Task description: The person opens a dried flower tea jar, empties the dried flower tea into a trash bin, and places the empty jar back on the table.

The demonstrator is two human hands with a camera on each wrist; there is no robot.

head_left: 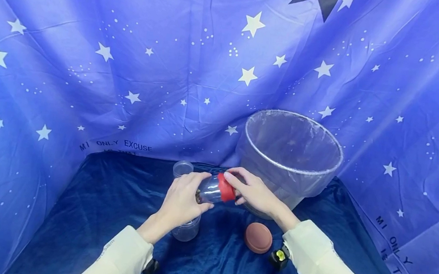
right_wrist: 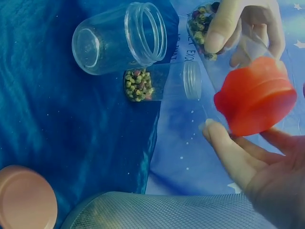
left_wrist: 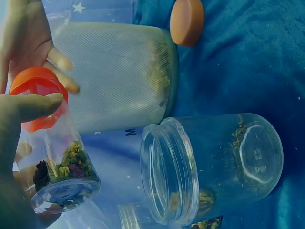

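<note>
My left hand [head_left: 184,196] holds a clear jar [head_left: 210,189] on its side in the head view. Dried flower buds [left_wrist: 71,164] lie toward its base, and a red scalloped lid [right_wrist: 257,98] covers its other end. Around that lid are the bent fingers and thumb of my right hand [head_left: 255,193]; some fingertips are hidden behind it. Below the left hand, a wide clear jar [left_wrist: 224,167] stands with its mouth uncovered. Beside it is a smaller clear jar [right_wrist: 162,82] with buds at the bottom.
A round, brownish-pink lid [head_left: 258,238] lies on the dark blue cloth [head_left: 213,263] near the right wrist. Behind the right hand stands a large mesh bin [head_left: 291,163] with a clear bag liner. Star-printed purple curtain [head_left: 171,59] closes off the back and sides.
</note>
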